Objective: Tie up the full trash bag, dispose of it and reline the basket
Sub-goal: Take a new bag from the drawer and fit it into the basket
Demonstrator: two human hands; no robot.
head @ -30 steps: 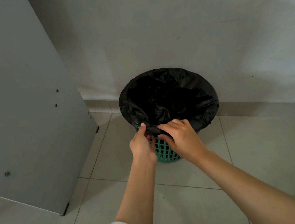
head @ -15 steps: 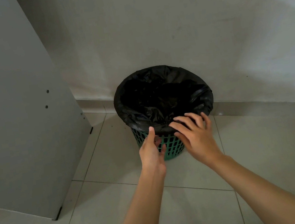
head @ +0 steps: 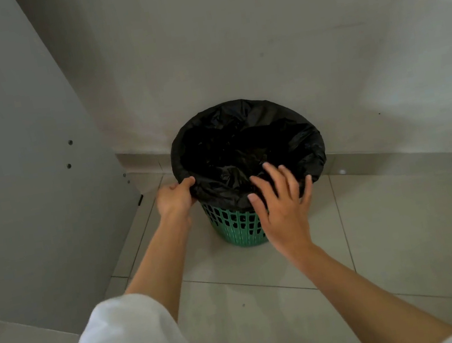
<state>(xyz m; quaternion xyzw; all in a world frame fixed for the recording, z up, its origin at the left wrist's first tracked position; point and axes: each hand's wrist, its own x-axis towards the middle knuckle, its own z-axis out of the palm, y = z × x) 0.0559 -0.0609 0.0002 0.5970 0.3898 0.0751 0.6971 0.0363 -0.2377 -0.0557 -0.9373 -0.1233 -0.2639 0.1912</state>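
A green lattice basket (head: 236, 229) stands on the tiled floor against the wall. A black trash bag (head: 244, 147) lines it, its edge folded down over the rim. My left hand (head: 174, 199) is at the rim's left side, thumb over the folded bag edge and fingers curled under it. My right hand (head: 282, 201) hovers with spread, straight fingers over the near right part of the rim, holding nothing. The bag's inside is dark and its contents cannot be made out.
A grey panel (head: 26, 181) with screw heads stands on the left, its lower corner close to the basket. The pale wall (head: 286, 41) with a low skirting runs behind the basket. Light floor tiles (head: 408, 230) spread to the right and front.
Both hands left the near front of the rim. The left one slid round to the rim's left side and took hold there; the right one opened and moved right.
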